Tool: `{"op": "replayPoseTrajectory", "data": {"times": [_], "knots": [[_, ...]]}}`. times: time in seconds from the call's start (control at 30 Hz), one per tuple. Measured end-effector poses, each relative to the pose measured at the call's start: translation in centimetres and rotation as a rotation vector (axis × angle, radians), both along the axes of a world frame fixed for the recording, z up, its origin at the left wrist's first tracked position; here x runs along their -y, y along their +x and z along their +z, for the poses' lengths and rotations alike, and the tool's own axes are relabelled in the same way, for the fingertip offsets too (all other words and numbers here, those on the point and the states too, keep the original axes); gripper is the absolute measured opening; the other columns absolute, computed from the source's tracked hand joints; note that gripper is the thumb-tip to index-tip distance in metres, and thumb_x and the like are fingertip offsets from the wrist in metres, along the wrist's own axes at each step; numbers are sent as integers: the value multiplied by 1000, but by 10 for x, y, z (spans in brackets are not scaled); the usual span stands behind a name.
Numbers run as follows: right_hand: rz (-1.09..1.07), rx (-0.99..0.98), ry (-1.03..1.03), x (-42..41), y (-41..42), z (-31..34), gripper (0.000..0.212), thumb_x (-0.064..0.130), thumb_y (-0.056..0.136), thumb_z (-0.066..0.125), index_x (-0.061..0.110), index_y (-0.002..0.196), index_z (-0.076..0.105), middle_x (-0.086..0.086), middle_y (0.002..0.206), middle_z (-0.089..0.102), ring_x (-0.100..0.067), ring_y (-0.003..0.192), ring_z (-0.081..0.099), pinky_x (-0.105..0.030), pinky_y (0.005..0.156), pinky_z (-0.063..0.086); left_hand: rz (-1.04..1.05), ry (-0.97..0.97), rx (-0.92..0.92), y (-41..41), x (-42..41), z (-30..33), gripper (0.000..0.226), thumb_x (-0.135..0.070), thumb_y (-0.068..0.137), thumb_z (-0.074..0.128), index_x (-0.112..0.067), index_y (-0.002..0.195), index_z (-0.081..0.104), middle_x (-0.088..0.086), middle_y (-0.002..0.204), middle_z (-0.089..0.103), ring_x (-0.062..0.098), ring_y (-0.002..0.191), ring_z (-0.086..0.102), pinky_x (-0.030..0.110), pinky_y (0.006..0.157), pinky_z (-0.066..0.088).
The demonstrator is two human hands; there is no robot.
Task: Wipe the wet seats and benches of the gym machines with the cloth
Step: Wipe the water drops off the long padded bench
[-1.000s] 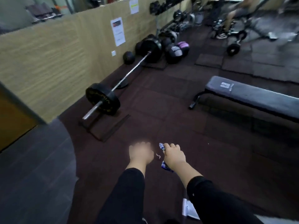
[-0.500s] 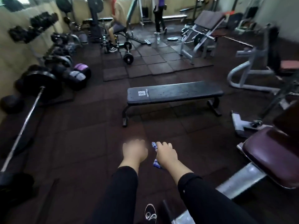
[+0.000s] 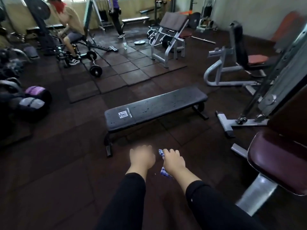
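- Dark brown rubber floor tiles cover the gym room around me.
- One flat black padded bench, beaded with droplets, stands ahead of my hands.
- One maroon padded machine seat sits at my right.
- Two other people train at the back.
- My right hand clutches one blue-and-white checked cloth; my left hand is blurred, so I cannot tell its state.

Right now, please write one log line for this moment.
right hand: grips cloth | left hand: blurred | flat bench: droplets, unwiped

My arms: both extended forward, black-sleeved. Left hand: blurred, fingers curled, holding nothing visible. Right hand: just beside left hand, gripping cloth.
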State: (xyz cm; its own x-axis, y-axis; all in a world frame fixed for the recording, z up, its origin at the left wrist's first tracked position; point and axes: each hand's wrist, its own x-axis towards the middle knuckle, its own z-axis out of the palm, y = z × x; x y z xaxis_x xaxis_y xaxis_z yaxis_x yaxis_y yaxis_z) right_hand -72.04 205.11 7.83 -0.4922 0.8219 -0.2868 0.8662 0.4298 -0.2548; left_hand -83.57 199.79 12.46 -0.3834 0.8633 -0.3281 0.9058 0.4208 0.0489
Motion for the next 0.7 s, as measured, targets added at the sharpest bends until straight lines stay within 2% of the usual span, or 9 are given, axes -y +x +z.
{"op": "replayPoseTrajectory", "data": {"times": [0.33,0.7], "knots": [[-284,-19,-10,-101,-86,-9,32,22,99,38,18,131,40,-7,130,46,-29,125,36,-40,93,39,-253,4,-6,-101,-136,-15,42,-34,97,38,-21,136,46,4,135,52,26,125,48,41,97,35],[-532,1,-49,-204,-94,-22,35,24,100,37,17,134,37,-8,131,46,-29,123,38,-41,93,40,-485,-63,57,-104,-267,-36,41,-32,97,37,-21,135,47,3,137,50,24,127,46,41,98,34]]}}
